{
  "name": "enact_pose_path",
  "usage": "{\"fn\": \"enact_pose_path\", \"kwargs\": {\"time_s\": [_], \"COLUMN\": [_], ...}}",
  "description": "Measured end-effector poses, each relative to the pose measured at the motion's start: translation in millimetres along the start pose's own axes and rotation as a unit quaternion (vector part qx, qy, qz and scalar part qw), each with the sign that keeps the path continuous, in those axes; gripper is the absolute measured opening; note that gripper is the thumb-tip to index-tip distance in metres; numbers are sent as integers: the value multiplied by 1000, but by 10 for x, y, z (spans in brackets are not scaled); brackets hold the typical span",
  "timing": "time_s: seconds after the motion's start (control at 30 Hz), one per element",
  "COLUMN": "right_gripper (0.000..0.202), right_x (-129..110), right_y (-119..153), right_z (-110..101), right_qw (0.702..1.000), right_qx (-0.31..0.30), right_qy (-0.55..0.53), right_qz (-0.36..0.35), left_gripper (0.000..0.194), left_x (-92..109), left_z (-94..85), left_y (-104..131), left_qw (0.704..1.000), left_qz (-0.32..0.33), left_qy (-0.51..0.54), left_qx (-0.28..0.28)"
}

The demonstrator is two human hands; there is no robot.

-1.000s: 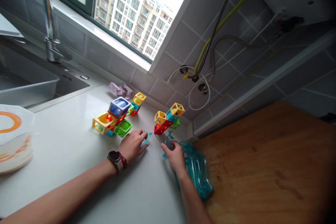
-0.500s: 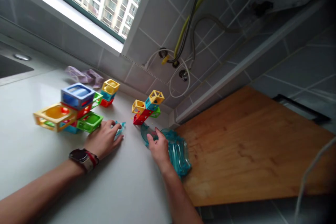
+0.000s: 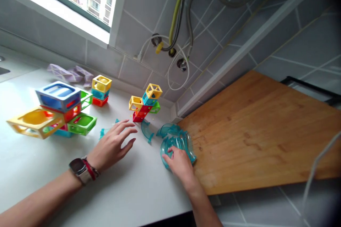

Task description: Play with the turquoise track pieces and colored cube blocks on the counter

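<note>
My left hand (image 3: 113, 145) is open, fingers spread, just above the white counter (image 3: 128, 191). Partly hidden beneath it are small clear teal plastic pieces (image 3: 103, 133). My right hand (image 3: 181, 163) has thumb and forefinger closed on a round clear teal plastic piece (image 3: 164, 150) at the pile's near side. Ribbed teal tubes (image 3: 183, 142) and a curved teal piece (image 3: 167, 129) lie beside it. Another curved teal piece (image 3: 146, 132) rests between my hands, in front of a small tower of red, teal, yellow and green open-frame blocks (image 3: 145, 108).
A larger block build with a blue top (image 3: 59, 95) stands left, with a short block stack (image 3: 100, 90) behind it. Lilac folded pieces (image 3: 70, 73) lie by the wall. A wooden board (image 3: 239, 134) is at right; hoses and a white cable (image 3: 188, 72) hang behind.
My right hand has moved from the curved teal piece, now lying free, to the round one in the pile. My left hand has lifted off a small teal piece and spread. The view has shifted.
</note>
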State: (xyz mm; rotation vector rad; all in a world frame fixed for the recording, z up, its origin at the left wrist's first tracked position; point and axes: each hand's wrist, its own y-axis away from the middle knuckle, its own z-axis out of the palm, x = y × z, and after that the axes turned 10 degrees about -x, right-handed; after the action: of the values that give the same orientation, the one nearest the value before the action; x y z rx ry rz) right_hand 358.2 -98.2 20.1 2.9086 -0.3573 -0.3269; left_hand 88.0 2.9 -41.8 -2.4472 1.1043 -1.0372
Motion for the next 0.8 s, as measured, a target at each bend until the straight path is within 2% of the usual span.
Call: {"fn": "enact_pose_path", "kwargs": {"time_s": [0.07,0.13,0.33,0.4,0.5,0.6,0.7,0.8], "right_gripper": [11,15,24,28,31,33,34,36], "right_x": [-38,-68,-174,-241,-376,-525,-635,-671], "right_y": [-22,-25,128,214,321,385,424,455], "right_z": [21,15,-118,-100,52,268,438,568], "right_qw": [1000,999,993,985,964,941,919,899], "right_qx": [2,20,89,108,139,161,168,169], "right_qy": [18,25,-71,-122,-197,-250,-303,-352], "right_qz": [3,6,-19,-52,-114,-160,-186,-198], "left_gripper": [19,15,10,12,15,25,33,36], "left_x": [36,50,75,93,139,255,462,684], "left_z": [3,11,-44,-79,-104,-77,-14,8], "left_y": [8,13,10,16,34,53,85,161], "left_qw": [999,998,998,997,988,962,922,881], "left_qz": [29,38,6,-6,-26,-63,-136,-195], "left_qy": [26,40,51,75,131,229,345,417], "left_qx": [-13,-10,35,10,-78,-138,-115,-110]}}
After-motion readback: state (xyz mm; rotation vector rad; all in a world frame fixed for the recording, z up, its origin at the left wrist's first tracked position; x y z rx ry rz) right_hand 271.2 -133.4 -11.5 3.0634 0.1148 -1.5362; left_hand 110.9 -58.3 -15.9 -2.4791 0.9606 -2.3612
